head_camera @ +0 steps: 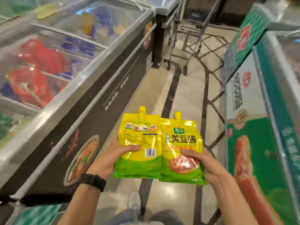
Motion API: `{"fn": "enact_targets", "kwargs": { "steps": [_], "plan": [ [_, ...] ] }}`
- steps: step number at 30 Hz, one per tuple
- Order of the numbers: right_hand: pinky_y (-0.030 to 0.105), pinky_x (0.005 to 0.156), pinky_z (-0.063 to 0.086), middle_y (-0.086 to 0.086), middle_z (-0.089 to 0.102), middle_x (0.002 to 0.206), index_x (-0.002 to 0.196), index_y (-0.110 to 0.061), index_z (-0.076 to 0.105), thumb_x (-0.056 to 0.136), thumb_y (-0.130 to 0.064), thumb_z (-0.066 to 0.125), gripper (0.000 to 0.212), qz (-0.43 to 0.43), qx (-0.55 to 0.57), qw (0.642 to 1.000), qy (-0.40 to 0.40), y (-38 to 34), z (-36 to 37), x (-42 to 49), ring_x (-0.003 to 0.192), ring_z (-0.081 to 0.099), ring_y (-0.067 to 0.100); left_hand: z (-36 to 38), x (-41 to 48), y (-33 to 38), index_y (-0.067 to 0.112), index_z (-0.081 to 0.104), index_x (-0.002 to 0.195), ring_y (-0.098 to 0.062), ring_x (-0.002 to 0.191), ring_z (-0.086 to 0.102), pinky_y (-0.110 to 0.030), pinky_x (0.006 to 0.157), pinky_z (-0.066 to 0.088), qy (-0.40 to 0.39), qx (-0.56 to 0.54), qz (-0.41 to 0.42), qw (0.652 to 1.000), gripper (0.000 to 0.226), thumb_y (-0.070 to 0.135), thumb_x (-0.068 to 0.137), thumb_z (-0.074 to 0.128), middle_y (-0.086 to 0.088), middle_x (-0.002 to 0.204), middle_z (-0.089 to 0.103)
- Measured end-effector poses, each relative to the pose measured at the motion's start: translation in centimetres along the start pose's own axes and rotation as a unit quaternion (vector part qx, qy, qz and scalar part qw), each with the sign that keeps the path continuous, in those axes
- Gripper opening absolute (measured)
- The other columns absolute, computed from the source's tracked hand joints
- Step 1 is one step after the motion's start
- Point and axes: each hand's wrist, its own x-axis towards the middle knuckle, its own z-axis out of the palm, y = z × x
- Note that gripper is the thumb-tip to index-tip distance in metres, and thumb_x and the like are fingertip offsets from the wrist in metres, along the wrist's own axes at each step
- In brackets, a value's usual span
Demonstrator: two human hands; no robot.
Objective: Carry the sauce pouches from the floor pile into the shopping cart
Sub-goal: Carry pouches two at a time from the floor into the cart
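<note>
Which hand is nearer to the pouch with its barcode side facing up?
Left. The left hand grips the barcode-side pouch at its left edge, thumb laid across it. The right hand grips the front-label pouch beside it, on that pouch's far right side.

Two sauce pouches point(180, 137), two hands point(113, 158), one shopping cart point(190, 30), one black wristband point(94, 181), one shoe point(134, 202)

I am looking down a supermarket aisle. On my left runs a long chest freezer point(113, 88) with sliding glass lids, red packs point(37, 70) and blue ones blurred beneath them. On my right stands a second freezer point(253, 127), its side printed with food pictures and brand lettering. A wire shopping cart point(191, 28) stands ahead on the polished floor point(186, 98).
</note>
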Motion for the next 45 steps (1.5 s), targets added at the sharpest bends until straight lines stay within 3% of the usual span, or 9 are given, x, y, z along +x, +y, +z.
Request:
{"fn": "enact_targets", "kwargs": {
  "steps": [3, 6, 12, 16, 28, 32, 34, 41, 45],
  "plan": [
    [0.047, 0.079, 0.060, 0.018, 0.073, 0.107, 0.112, -0.009, 0.068, 0.019, -0.024, 0.100, 0.100, -0.017, 0.023, 0.999, 0.045, -2.9, -1.9, 3.6, 0.089, 0.073, 0.033, 1.6, 7.1, 3.0, 0.006, 0.065, 0.123, -0.035, 0.106, 0.070, -0.050, 0.097, 0.053, -0.049, 0.033, -0.013, 0.998, 0.101, 0.031, 0.032, 0.101, -0.017, 0.115, 0.073],
    [0.049, 0.081, 0.059, 0.019, 0.072, 0.111, 0.124, -0.007, 0.061, 0.026, -0.019, 0.099, 0.105, -0.018, 0.054, 0.996, 0.070, -5.9, -4.1, 7.4, 0.095, 0.071, 0.036, 3.8, 14.0, 5.8, 0.025, 0.077, 0.101, -0.033, 0.101, 0.071, -0.048, 0.093, 0.055, -0.081, 0.044, -0.031, 0.995, 0.069, 0.025, 0.035, 0.099, -0.015, 0.112, 0.074],
    [0.041, 0.066, 0.061, 0.017, 0.074, 0.103, 0.113, -0.010, 0.065, 0.018, -0.020, 0.100, 0.102, -0.023, 0.088, 0.992, 0.085, -14.1, -9.4, 17.8, 0.086, 0.074, 0.033, 9.2, 28.2, 11.3, 0.025, 0.077, 0.097, -0.029, 0.094, 0.074, -0.039, 0.079, 0.061, -0.095, 0.085, -0.041, 0.991, 0.045, 0.011, 0.056, 0.086, -0.011, 0.106, 0.076],
    [0.037, 0.064, 0.060, 0.018, 0.074, 0.104, 0.118, -0.006, 0.063, 0.023, -0.017, 0.099, 0.101, -0.022, 0.077, 0.995, 0.066, -21.6, -13.4, 25.4, 0.086, 0.073, 0.032, 12.3, 37.1, 14.7, 0.016, 0.063, 0.124, -0.034, 0.107, 0.070, -0.045, 0.089, 0.058, -0.078, 0.090, -0.051, 0.992, 0.073, 0.017, 0.056, 0.086, -0.014, 0.119, 0.072],
    [0.040, 0.066, 0.061, 0.017, 0.075, 0.100, 0.122, -0.005, 0.061, 0.060, 0.001, 0.079, 0.065, -0.002, 0.080, 0.993, 0.086, -43.0, -22.6, 46.0, 0.084, 0.074, 0.031, 21.7, 63.8, 27.2, 0.015, 0.064, 0.126, -0.043, 0.115, 0.064, -0.063, 0.105, 0.042, -0.084, 0.089, -0.048, 0.991, 0.071, 0.018, 0.059, 0.088, -0.020, 0.124, 0.068],
    [0.038, 0.060, 0.060, 0.016, 0.075, 0.099, 0.119, -0.008, 0.061, 0.020, -0.019, 0.100, 0.107, -0.022, 0.088, 0.988, 0.123, -49.3, -25.0, 53.5, 0.082, 0.074, 0.031, 24.9, 74.4, 32.3, 0.017, 0.071, 0.112, -0.041, 0.107, 0.068, -0.058, 0.100, 0.048, -0.103, 0.099, -0.040, 0.989, 0.082, 0.030, 0.036, 0.100, -0.018, 0.117, 0.072],
    [0.034, 0.055, 0.059, 0.014, 0.077, 0.093, 0.109, -0.011, 0.064, 0.007, -0.023, 0.099, 0.109, -0.040, 0.089, 0.987, 0.127, -53.4, -26.7, 56.5, 0.076, 0.075, 0.027, 27.3, 79.3, 35.0, 0.014, 0.067, 0.117, -0.037, 0.103, 0.071, -0.052, 0.096, 0.052, -0.114, 0.113, -0.039, 0.986, 0.100, 0.037, 0.026, 0.101, -0.016, 0.114, 0.074],
    [0.034, 0.058, 0.059, 0.013, 0.076, 0.097, 0.122, -0.010, 0.058, 0.045, -0.004, 0.086, 0.082, -0.059, 0.093, 0.980, 0.168, -64.9, -34.7, 65.5, 0.078, 0.075, 0.026, 36.3, 94.2, 41.4, 0.006, 0.063, 0.123, -0.032, 0.103, 0.071, -0.035, 0.083, 0.060, -0.166, 0.129, -0.034, 0.977, 0.104, 0.039, 0.031, 0.100, -0.014, 0.115, 0.073],
    [0.032, 0.055, 0.058, 0.013, 0.076, 0.096, 0.119, -0.009, 0.060, 0.018, -0.018, 0.098, 0.108, -0.061, 0.084, 0.981, 0.164, -71.1, -40.6, 72.1, 0.078, 0.075, 0.026, 41.4, 103.0, 43.6, 0.005, 0.064, 0.123, -0.033, 0.103, 0.071, -0.036, 0.080, 0.061, -0.162, 0.124, -0.050, 0.978, 0.107, 0.038, 0.028, 0.101, -0.016, 0.115, 0.073]
  ]
}}
